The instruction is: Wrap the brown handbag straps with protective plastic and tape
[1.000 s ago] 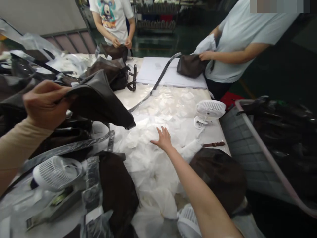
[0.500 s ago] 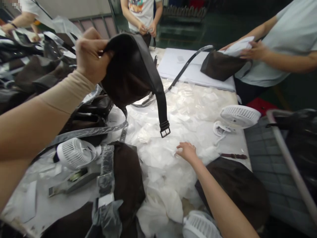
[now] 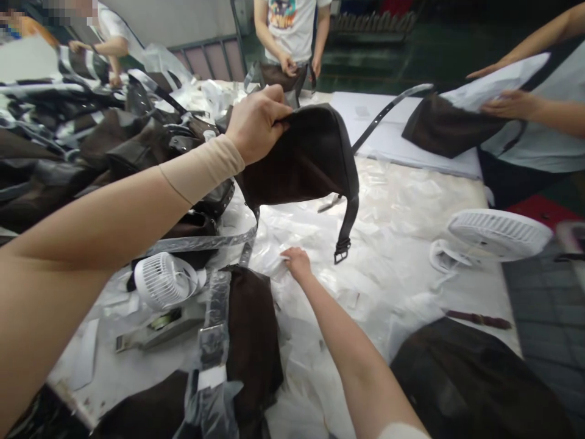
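My left hand (image 3: 259, 125) is closed on the top edge of a dark brown bag (image 3: 301, 164), holding it up over the table. From the bag's right side a short strap (image 3: 351, 213) with a metal buckle hangs down. Below the bag, my right hand (image 3: 298, 263) reaches into a heap of crumpled thin white plastic sheets (image 3: 320, 305), its fingers drawn together on the edge of a thin white sheet (image 3: 284, 256). Another dark brown bag (image 3: 253, 329), with a plastic-wrapped strap, lies nearer to me.
White fans stand at left (image 3: 164, 280) and right (image 3: 500, 235). A tape dispenser (image 3: 155, 332) lies at left. Many dark bags are piled at far left (image 3: 114, 146). A co-worker at right handles a brown bag (image 3: 450, 125); other people work at the back. A dark bag (image 3: 470, 378) lies front right.
The view has swung left. My left hand has carried the bag forward and turned it. My right hand has moved left over the plastic, and its fingers have closed on a sheet's edge.
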Demonstrator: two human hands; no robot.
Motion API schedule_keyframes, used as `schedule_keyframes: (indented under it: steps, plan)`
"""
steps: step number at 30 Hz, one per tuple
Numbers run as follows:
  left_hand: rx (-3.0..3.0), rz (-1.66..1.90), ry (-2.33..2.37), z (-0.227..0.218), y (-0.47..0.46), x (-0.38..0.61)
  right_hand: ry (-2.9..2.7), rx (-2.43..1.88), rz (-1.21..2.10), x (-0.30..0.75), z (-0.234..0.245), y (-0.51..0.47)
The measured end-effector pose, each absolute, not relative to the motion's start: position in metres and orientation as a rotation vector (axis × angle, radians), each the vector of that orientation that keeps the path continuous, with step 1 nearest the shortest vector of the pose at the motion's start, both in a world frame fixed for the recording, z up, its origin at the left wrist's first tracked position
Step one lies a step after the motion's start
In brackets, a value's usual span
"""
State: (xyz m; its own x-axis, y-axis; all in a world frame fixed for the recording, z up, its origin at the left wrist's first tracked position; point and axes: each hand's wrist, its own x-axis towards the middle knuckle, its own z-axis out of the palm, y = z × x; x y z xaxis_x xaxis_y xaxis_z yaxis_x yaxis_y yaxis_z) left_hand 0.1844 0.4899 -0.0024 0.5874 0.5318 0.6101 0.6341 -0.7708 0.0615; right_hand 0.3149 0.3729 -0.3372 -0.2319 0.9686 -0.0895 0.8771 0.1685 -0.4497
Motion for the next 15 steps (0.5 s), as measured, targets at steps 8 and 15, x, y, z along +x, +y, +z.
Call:
schedule_keyframes:
  steps: [8,15]
  plan:
    - [-2.557,-0.914,-1.134,-0.013,0.501,0.182,-2.229,-1.839,0.546,0.384,-0.316,0.324]
    - [-2.586,-0.648,-1.199,-0.013,0.498,0.198,-2.088,-1.749,0.540,0.290,-0.313,0.369]
